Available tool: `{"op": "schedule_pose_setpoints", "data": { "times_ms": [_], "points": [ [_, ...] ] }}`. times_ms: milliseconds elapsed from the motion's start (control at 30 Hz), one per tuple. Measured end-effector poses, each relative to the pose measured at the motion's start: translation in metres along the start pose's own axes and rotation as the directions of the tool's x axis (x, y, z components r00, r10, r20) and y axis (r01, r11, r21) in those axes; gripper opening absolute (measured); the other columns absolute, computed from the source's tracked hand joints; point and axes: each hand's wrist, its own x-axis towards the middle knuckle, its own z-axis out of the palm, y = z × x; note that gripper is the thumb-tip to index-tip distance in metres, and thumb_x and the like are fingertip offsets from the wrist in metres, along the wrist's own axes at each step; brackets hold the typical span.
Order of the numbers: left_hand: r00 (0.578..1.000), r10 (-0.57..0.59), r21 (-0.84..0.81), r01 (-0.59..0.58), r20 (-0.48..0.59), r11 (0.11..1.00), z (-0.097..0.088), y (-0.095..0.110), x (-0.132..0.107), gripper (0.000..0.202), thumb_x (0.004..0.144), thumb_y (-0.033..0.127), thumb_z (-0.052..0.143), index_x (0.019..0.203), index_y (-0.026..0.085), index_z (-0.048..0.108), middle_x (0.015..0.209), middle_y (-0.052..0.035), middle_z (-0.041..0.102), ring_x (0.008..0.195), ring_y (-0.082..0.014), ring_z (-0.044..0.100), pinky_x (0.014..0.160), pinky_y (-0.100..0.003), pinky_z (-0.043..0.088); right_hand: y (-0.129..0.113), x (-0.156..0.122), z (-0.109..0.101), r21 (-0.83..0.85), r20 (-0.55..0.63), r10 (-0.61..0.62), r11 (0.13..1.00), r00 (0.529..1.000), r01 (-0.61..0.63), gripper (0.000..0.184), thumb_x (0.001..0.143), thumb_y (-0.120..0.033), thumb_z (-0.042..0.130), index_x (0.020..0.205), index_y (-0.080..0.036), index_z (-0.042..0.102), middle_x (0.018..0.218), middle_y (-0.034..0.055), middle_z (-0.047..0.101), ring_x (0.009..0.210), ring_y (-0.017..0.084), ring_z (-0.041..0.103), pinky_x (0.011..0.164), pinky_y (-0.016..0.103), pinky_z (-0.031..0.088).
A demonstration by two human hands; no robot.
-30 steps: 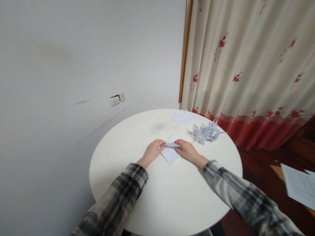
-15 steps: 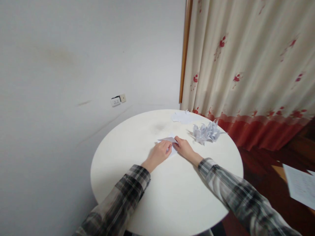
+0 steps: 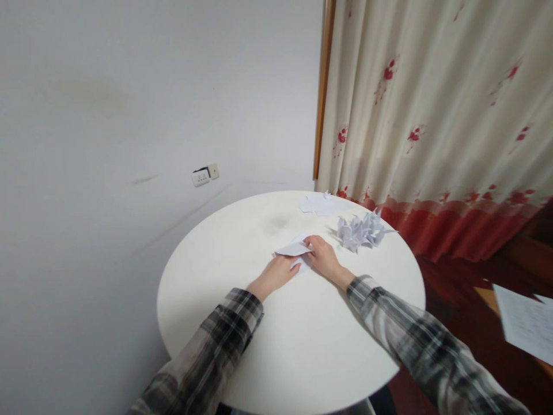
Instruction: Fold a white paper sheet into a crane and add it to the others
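A partly folded white sheet of paper (image 3: 292, 249) lies near the middle of the round table, with one flap lifted. At its left side is my left hand (image 3: 276, 273), its fingertips tucked under the raised flap and hidden there. The left thumb rests on the lower part of the sheet. My right hand (image 3: 325, 257) pinches the flap's right edge between thumb and fingers. Just right of that hand stands a cluster of several folded white paper cranes (image 3: 362, 230).
The white round table (image 3: 319, 346) stands close to a wall with a socket (image 3: 201, 177). Flat white paper sheets (image 3: 322, 204) with a small paper piece lie at its far edge. A patterned curtain (image 3: 432, 115) hangs behind. Written sheets (image 3: 525, 323) lie at the right, off the table.
The paper flap is raised higher and shows more of its face. My left fingers have slid forward beneath it. The right hand stays at its edge. The view has shifted slightly.
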Motion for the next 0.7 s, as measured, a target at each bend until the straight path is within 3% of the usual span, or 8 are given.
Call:
{"op": "schedule_pose_setpoints", "data": {
  "times_ms": [167, 300, 500, 700],
  "points": [
    [0.999, 0.028, -0.004, -0.028, -0.017, 1.0, 0.001, 0.0, 0.0, 0.034, 0.082, 0.021, 0.043, 0.115, 0.015, 0.05, 0.122, -0.0105, 0.053, 0.113, -0.0201, 0.048, 0.099, -0.035, 0.034, 0.001, 0.001, 0.002, 0.059, -0.068, 0.06, 0.997, 0.996, -0.056, 0.013, 0.077, -0.015, 0.044, 0.089, -0.018, 0.049, 0.086, 0.0054, 0.056, 0.084, 0.018, 0.051, 0.076, 0.028, 0.039],
    [0.999, -0.02, 0.035, 0.021, -0.026, 0.999, 0.001, -0.002, -0.001, 0.035, 0.084, 0.023, 0.041, 0.116, 0.014, 0.049, 0.12, -0.0124, 0.054, 0.112, -0.0218, 0.049, 0.098, -0.037, 0.034, 0.002, 0.001, 0.004, 0.109, -0.104, 0.072, 0.992, 0.992, -0.061, 0.011, 0.08, -0.019, 0.042, 0.088, -0.018, 0.049, 0.084, 0.0048, 0.056, 0.081, 0.017, 0.052, 0.074, 0.028, 0.041],
    [0.993, -0.114, 0.063, 0.116, -0.035, 0.991, -0.001, -0.01, -0.001, 0.036, 0.083, 0.025, 0.042, 0.116, 0.014, 0.047, 0.118, -0.0131, 0.054, 0.11, -0.0251, 0.049, 0.095, -0.039, 0.036, 0.001, -0.001, 0.002, 0.175, -0.14, -0.022, 0.984, 0.99, 0.047, 0.016, 0.075, -0.014, 0.043, 0.09, -0.018, 0.048, 0.092, 0.0058, 0.057, 0.088, 0.017, 0.051, 0.08, 0.029, 0.041],
    [0.976, -0.207, -0.015, 0.206, -0.069, 0.978, -0.003, -0.015, 0.0, 0.041, 0.08, 0.029, 0.047, 0.117, 0.012, 0.041, 0.115, -0.0148, 0.054, 0.106, -0.0241, 0.051, 0.089, -0.038, 0.041, -0.001, -0.003, -0.002, 0.168, -0.112, -0.127, 0.975, 0.986, 0.144, 0.028, 0.064, -0.002, 0.039, 0.082, -0.019, 0.052, 0.1, 0.0071, 0.055, 0.098, 0.017, 0.049, 0.086, 0.032, 0.041]
  ]
}}
